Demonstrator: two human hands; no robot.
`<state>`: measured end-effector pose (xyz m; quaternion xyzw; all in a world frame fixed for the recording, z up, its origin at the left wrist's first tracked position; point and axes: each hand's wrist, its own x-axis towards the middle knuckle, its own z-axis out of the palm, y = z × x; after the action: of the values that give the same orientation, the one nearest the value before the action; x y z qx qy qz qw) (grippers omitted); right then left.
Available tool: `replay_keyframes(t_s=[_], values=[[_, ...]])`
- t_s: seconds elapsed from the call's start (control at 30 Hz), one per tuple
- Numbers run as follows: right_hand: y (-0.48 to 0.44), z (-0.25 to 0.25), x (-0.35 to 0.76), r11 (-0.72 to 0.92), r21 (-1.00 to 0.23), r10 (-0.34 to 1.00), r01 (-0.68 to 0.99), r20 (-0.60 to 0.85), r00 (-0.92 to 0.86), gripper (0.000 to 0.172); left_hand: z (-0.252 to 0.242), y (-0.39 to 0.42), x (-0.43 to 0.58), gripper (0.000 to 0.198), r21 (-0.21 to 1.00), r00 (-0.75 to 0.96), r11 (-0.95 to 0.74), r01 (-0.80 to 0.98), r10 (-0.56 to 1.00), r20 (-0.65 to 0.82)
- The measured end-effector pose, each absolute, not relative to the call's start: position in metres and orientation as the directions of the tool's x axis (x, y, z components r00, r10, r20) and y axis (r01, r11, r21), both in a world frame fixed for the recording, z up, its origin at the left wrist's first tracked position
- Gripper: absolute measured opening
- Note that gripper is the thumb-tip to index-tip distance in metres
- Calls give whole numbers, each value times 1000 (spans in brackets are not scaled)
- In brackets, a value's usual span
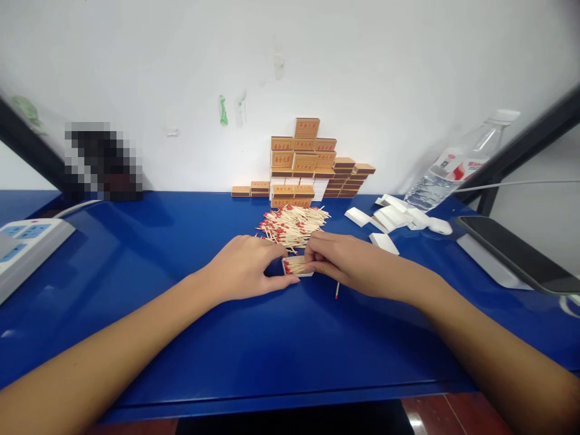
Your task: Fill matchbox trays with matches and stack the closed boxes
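Note:
A small white matchbox tray [296, 266] with red-tipped matches in it lies on the blue table [254, 344]. My left hand [247, 266] curls round its left end, thumb along the front edge. My right hand [342, 260] grips its right end with bent fingers. Just behind the tray lies a loose pile of matches [292, 223]. One single match [337, 290] lies under my right wrist.
Stacked brown matchboxes [308, 163] stand against the white wall. Empty white trays [389, 220] lie at the right by a lying plastic bottle [457, 166]. A phone [521, 254] rests far right, a power strip [27, 241] far left.

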<state>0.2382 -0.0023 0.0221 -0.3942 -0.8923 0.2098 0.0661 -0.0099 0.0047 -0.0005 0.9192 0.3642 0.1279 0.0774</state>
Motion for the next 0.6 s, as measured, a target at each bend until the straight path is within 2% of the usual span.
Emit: replay_keyframes(t_s=[0.27,0.47,0.53,0.6], values=[[-2,19,233,602,-468,739,647,21,-673,21,0,4,-9,38,231,701,-720,654,692,173],[-1,23,238,638,-417,728,647,55,-683,21,0,4,-9,37,237,699,-719,653,693,176],[1,29,246,637,-422,720,646,26,-693,20,0,4,-9,36,240,701,-721,650,691,175],[4,36,257,593,-462,712,659,-82,-698,16,1,4,-9,37,238,705,-723,648,688,172]])
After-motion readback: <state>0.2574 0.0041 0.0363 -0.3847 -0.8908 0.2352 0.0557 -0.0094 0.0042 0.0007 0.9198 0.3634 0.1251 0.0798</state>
